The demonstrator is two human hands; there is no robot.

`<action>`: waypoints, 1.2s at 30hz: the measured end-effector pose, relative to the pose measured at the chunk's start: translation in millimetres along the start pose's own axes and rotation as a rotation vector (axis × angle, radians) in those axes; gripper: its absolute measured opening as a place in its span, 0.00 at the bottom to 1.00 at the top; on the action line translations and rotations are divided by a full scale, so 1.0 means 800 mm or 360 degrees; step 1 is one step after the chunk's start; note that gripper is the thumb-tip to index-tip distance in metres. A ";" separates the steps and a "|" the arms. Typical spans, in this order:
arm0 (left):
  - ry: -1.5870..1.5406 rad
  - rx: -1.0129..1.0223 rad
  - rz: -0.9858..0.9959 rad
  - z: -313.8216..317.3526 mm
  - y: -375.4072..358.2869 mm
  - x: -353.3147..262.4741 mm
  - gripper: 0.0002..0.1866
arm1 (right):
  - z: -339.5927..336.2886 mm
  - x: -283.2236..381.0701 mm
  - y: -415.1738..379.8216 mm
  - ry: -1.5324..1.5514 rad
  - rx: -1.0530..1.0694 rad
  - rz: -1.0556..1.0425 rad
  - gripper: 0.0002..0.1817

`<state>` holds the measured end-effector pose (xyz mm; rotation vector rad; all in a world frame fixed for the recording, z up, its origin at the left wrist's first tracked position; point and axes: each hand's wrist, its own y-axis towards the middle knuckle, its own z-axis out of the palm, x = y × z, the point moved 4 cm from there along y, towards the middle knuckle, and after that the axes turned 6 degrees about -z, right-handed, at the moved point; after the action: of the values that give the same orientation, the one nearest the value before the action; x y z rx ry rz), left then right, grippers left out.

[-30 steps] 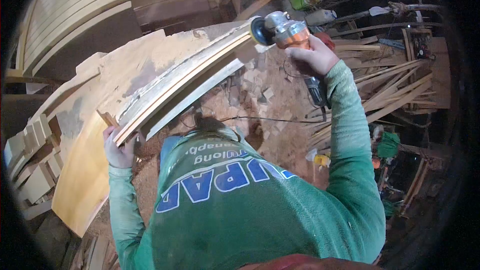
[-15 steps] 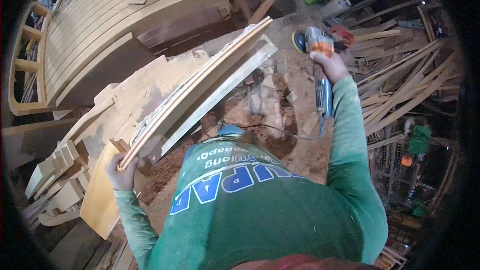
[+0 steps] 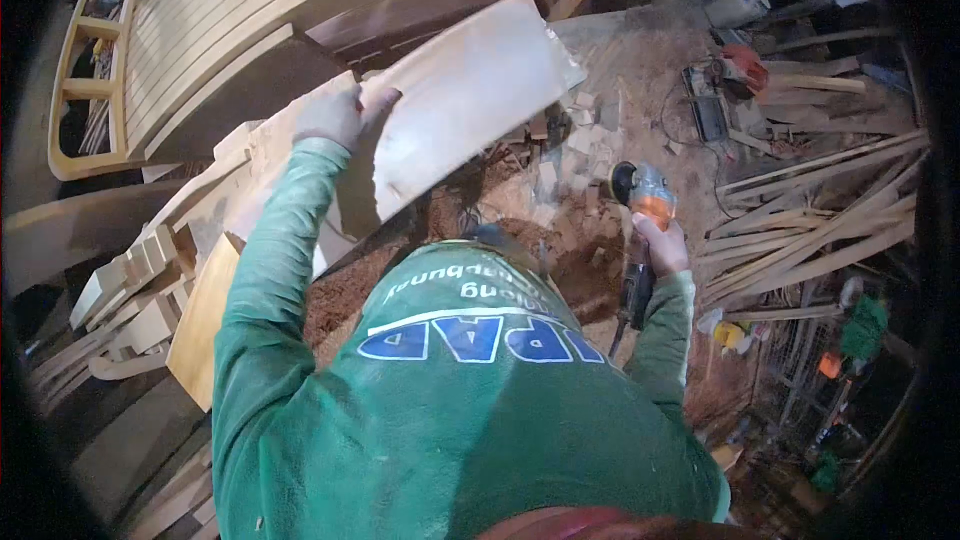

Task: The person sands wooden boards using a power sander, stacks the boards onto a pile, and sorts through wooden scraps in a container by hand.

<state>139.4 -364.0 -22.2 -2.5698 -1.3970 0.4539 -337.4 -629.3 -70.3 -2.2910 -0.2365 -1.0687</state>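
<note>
A pale curved wooden panel (image 3: 470, 90) lies tilted in front of me with its broad, smooth face turned up. My left hand (image 3: 345, 118) is closed on its far left edge, the fingers partly hidden. To the right, an angle grinder (image 3: 652, 202) with an orange band is gripped in my right hand (image 3: 665, 243). Its round disc (image 3: 622, 182) faces left, apart from the panel.
Behind the panel stands a large slatted curved wooden piece (image 3: 230, 30). Long thin strips (image 3: 820, 230) are heaped at right, near a black power tool (image 3: 707, 115). Offcuts (image 3: 140, 305) are stacked at left. Wood scraps (image 3: 575, 155) and sawdust cover the ground.
The panel has turned from edge-on to face-up. My left hand has moved from its near end up to its far edge. My right hand has brought the grinder nearer to my body.
</note>
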 end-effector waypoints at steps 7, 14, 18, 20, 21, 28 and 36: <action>-0.0058 -0.0333 0.0109 0.108 -0.047 -0.010 0.41 | -0.036 -0.028 0.024 0.0139 -0.0067 -0.0036 0.23; 0.0236 0.0142 0.0327 0.159 -0.172 -0.042 0.56 | -0.041 0.067 0.051 -0.0146 -0.0038 -0.0244 0.26; 0.0399 -0.0309 0.0369 0.212 -0.174 -0.035 0.53 | -0.041 0.123 0.069 -0.0097 -0.0060 -0.0546 0.25; 0.0174 -0.0052 0.0470 0.138 -0.186 -0.028 0.48 | -0.039 0.160 0.062 -0.0001 -0.0031 -0.0554 0.24; 0.0010 0.0120 0.0497 0.083 -0.187 -0.018 0.46 | -0.035 0.187 0.045 -0.0032 -0.0042 -0.0591 0.24; -0.0471 -0.0144 0.0559 -0.027 -0.164 0.074 0.24 | 0.005 0.241 0.011 -0.0046 0.0070 -0.0792 0.23; -0.0655 -0.0208 0.0262 -0.002 -0.276 0.236 0.20 | 0.152 0.315 -0.123 -0.0079 0.0642 -0.0788 0.22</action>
<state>63.3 -86.1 11.9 -2.8230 -1.3722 0.9980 -131.7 -500.2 99.8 -1.9329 -0.9862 -1.0738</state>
